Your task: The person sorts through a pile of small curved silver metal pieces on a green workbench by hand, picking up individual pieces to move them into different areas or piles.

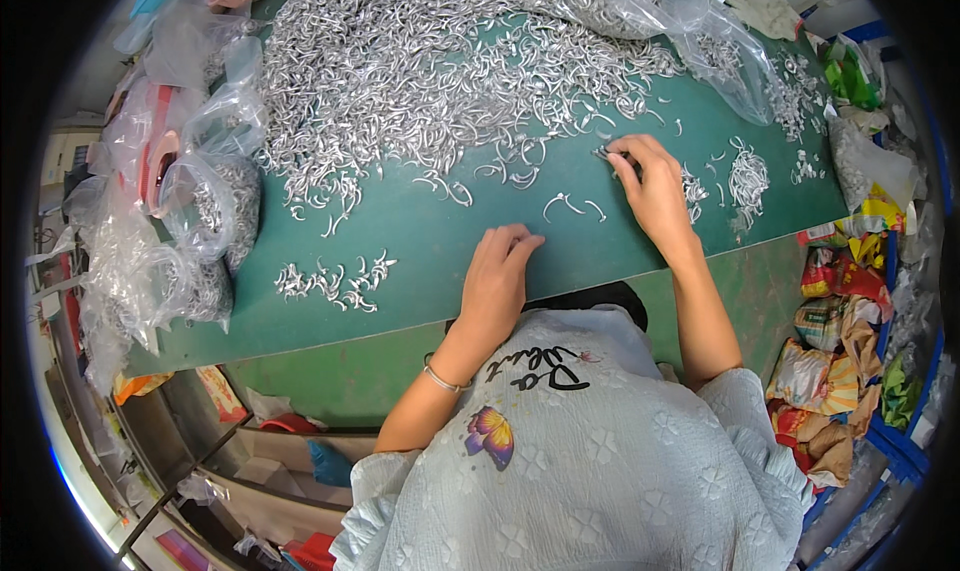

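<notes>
A big heap of small curved silvery metal pieces spreads over the far part of the green table. My right hand is at the heap's near right edge, thumb and fingertips pinched on a curved metal piece. My left hand rests by the table's near edge with its fingers curled in toward the thumb; what they hold, if anything, is hidden. A few loose curved pieces lie between my hands. To the left is a small separate group of pieces, and to the right another little pile.
Clear plastic bags of metal pieces stand along the table's left side. Another clear bag lies at the far right, near a pale glove. Colourful packets fill a blue rack on the right. Open compartments stand below left.
</notes>
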Motion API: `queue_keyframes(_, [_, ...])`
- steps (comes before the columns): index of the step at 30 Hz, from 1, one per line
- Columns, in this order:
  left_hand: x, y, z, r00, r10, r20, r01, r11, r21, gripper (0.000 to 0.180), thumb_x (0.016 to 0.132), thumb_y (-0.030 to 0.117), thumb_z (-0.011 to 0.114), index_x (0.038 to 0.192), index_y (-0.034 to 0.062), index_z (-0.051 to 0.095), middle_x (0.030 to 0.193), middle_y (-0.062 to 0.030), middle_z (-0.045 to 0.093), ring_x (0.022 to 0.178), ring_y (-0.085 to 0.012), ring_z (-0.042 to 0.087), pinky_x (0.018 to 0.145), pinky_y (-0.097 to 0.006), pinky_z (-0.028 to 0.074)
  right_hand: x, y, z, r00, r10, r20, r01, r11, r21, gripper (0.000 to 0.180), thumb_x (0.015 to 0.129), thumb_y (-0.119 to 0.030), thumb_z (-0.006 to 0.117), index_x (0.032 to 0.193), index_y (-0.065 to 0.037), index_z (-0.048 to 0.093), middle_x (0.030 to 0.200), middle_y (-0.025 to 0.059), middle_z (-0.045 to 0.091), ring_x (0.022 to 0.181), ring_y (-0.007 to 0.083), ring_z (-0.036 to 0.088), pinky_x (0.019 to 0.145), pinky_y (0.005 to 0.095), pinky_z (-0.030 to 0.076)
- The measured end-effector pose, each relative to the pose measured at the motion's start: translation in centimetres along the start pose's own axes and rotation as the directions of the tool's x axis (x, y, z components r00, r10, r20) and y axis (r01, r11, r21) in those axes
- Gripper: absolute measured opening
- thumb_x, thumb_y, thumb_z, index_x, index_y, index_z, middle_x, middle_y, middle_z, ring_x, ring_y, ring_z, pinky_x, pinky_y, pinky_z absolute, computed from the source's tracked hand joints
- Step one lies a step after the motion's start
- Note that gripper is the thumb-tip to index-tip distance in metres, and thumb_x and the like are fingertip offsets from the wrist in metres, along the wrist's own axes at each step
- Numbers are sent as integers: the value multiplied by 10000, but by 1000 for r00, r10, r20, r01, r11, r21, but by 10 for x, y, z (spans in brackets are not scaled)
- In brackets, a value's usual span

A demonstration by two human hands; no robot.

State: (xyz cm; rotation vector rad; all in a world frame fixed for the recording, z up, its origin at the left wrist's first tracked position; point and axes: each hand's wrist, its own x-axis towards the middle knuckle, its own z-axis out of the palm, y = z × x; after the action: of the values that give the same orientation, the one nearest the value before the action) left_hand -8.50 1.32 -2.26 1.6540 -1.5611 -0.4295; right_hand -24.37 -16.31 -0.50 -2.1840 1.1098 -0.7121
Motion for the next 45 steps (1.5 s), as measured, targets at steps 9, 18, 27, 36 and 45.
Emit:
queue_keyframes(9, [-1,3,-1,1000,-13,-11,13,1000,-1,236,819,-119,605,1022,-7,646,993,-132,581,897,-304,578,769,-365,486,5,-5,7,976,-216,-18,199,925,-325,175,789,-58,710,957,-42,661,991,84,602,943,289,541,805,386,413])
queue_keyframes(18, [-3,1,-5,998,-36,-49,36,999,-5,244,822,-121,613,1031,0,649,998,-132,587,868,-304,583,717,-357,488,26,2,16,968,-244,-52,228,949,-218,130,802,-69,698,924,-48,662,939,81,587,960,275,538,835,389,407])
queue_keyframes(27, [-6,-1,-7,995,-78,-68,76,997,-22,248,829,-118,608,1042,3,649,997,-135,588,857,-293,582,713,-353,486,11,-12,12,981,-189,-50,183,977,-110,51,826,-82,667,827,-45,631,863,74,585,905,272,532,789,379,389])
queue_keyframes(36, [-1,-4,-1,984,-85,-159,86,996,0,266,847,-55,627,1108,-2,627,1022,-147,589,887,-304,579,773,-368,489,-15,-40,35,861,-417,293,377,908,184,106,782,-125,714,816,-59,639,884,51,591,935,257,533,798,381,400])
queue_keyframes(45, [-2,4,1,998,-52,-18,53,996,66,246,816,-59,638,1056,-6,625,1023,-126,560,885,-302,546,782,-388,472,22,-23,46,887,-389,250,409,912,-33,230,787,-85,738,973,-30,615,1022,87,590,941,290,568,804,388,458])
